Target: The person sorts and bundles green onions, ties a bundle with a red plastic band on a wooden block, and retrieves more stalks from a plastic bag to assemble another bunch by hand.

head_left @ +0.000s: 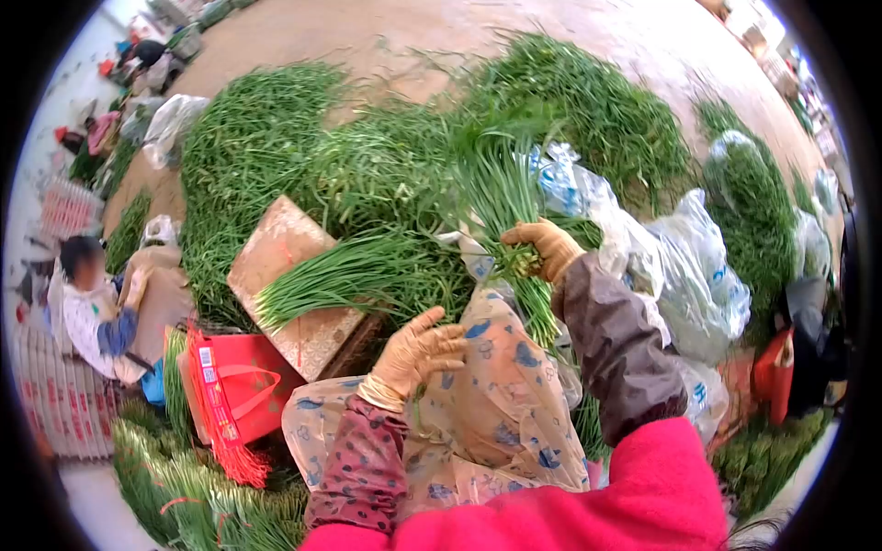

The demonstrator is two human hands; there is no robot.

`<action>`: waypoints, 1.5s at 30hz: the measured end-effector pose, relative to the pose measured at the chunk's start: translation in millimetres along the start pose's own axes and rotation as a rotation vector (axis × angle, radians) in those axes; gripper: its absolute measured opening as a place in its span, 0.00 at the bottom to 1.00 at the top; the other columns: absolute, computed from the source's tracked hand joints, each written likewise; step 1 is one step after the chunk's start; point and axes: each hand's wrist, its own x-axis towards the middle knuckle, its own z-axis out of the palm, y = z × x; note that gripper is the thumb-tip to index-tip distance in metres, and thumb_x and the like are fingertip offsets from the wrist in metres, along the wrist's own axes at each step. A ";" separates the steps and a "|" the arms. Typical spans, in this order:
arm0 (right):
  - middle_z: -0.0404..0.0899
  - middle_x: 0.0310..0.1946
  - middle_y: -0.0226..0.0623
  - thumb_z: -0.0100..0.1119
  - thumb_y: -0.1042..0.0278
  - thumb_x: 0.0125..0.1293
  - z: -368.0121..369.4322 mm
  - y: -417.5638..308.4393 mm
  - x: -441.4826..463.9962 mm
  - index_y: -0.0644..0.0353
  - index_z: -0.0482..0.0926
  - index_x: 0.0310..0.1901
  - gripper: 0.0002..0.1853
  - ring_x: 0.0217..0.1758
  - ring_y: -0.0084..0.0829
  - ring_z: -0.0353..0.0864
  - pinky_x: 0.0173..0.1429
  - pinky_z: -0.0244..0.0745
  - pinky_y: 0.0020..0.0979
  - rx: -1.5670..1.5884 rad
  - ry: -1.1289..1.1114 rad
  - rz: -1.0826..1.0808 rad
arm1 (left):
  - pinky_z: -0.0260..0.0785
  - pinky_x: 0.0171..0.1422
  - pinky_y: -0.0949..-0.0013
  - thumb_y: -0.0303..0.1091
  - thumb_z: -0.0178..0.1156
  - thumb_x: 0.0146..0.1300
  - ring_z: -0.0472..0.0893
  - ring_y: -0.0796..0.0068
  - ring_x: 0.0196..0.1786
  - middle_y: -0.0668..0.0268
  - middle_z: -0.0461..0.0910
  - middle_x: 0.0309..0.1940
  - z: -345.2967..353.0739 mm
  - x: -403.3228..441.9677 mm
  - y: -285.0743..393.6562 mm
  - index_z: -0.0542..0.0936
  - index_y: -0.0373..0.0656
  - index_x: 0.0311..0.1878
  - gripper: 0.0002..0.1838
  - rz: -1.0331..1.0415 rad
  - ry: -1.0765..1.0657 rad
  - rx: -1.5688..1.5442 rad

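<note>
My right hand (546,248), in a tan glove, is closed around a bunch of garlic chives (501,188). The leaves fan upward and the pale stem ends hang below the fist. My left hand (418,354), gloved the same way, is held with fingers apart and nothing in it, over the patterned plastic apron (487,404) on my lap. Just beyond it, a loose bundle of chives (335,275) lies across a worn board (276,248), stem ends toward the left.
Heaps of loose chives (266,129) spread ahead. Clear plastic bags (694,266) lie to the right. At left are a red bag (234,386) with red ties and stacked chive bundles (197,500). A co-worker (92,308) sits farther left, beside a plastic crate (64,395).
</note>
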 end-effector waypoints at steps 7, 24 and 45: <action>0.80 0.35 0.37 0.65 0.78 0.52 63.9 23.3 -36.6 0.66 0.72 0.55 0.26 0.32 0.30 0.80 0.37 0.78 0.32 -0.236 -0.216 -0.177 | 0.72 0.59 0.45 0.46 0.68 0.60 0.69 0.47 0.65 0.44 0.63 0.65 19.5 -26.3 22.0 0.36 0.41 0.76 0.56 0.069 0.066 0.024; 0.61 0.65 0.55 0.68 0.58 0.51 160.4 143.2 -159.5 0.52 0.41 0.75 0.55 0.52 0.57 0.77 0.51 0.76 0.45 -1.628 -0.543 -0.613 | 0.80 0.45 0.62 0.26 0.65 0.58 0.83 0.64 0.42 0.58 0.82 0.44 -51.9 -91.4 20.0 0.77 0.36 0.53 0.19 0.627 0.281 -0.336; 0.79 0.47 0.37 0.79 0.67 0.44 344.9 46.7 -68.3 0.60 0.60 0.66 0.48 0.51 0.29 0.76 0.50 0.76 0.30 -1.133 -1.056 -0.659 | 0.73 0.53 0.69 0.19 0.69 0.51 0.80 0.74 0.47 0.67 0.81 0.44 -53.2 -152.6 105.8 0.76 0.38 0.55 0.25 0.908 0.579 0.659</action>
